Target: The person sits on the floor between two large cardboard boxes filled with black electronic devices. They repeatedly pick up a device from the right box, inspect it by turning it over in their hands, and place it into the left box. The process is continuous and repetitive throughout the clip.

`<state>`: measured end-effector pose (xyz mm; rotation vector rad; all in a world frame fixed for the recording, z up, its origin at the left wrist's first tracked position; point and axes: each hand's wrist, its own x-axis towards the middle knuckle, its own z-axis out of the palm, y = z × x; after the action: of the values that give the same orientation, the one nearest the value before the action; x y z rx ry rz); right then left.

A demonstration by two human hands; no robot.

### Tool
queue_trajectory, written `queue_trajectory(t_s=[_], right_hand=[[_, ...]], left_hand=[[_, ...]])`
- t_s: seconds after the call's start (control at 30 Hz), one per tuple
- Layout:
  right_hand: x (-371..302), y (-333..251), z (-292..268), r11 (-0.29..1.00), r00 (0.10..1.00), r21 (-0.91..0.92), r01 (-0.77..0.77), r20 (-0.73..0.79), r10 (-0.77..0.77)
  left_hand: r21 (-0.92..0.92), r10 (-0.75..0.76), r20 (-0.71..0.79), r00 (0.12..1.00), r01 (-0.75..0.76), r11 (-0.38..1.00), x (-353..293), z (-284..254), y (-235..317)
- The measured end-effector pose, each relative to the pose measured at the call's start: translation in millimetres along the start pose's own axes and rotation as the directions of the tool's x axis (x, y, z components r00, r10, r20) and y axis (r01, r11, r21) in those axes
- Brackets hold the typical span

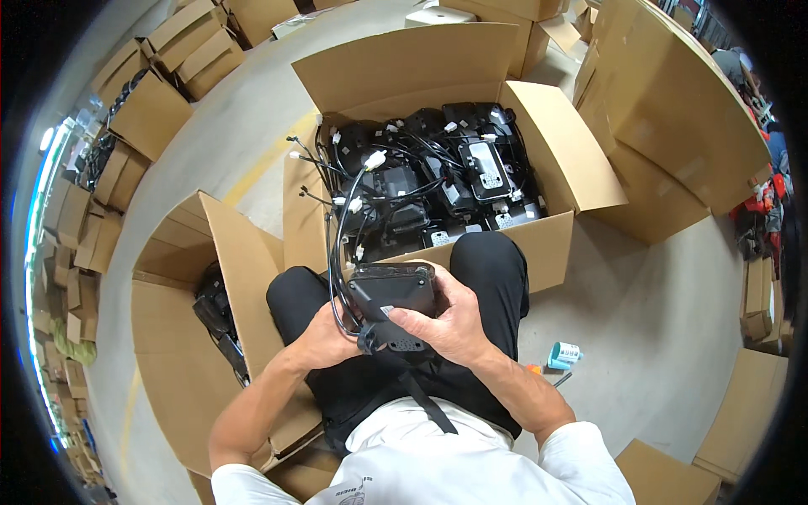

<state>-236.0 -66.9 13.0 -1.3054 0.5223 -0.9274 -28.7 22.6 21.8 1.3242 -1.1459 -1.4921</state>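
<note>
Above my lap I hold a black box-shaped device (389, 293) with a dark bracket at its lower end. My right hand (454, 324) is closed around its right side, the thumb lying across the face. My left hand (324, 341) is closed at the lower left, where black cables (335, 248) run beside the device; its fingertips are partly hidden. The cables rise in a loop to a white plug (374, 160). In front of my knees, an open cardboard box (555, 244) holds several similar black devices (486, 168) with tangled cables and white plugs.
A second open carton (172, 337) at my left has black devices inside. A tall carton (665, 118) stands at the far right. On the floor to my right lie a light-blue roll (564, 355) and a small orange thing (534, 369). Stacked boxes (189, 50) line the far left.
</note>
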Motion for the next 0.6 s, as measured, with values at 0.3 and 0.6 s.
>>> queue_trajectory(t_s=[0.3, 0.6], right_hand=[[-1, 9, -2, 0.989, 0.991, -0.124, 0.084, -0.097, -0.096], [-4, 16, -18, 0.977, 0.996, 0.202, -0.074, 0.057, 0.064]], left_hand=[[0.171, 0.007, -0.101, 0.995, 0.011, 0.985, 7, 10, 14], [0.535, 0.5, -0.518, 0.694, -0.194, 0.823, -10, -5, 39]])
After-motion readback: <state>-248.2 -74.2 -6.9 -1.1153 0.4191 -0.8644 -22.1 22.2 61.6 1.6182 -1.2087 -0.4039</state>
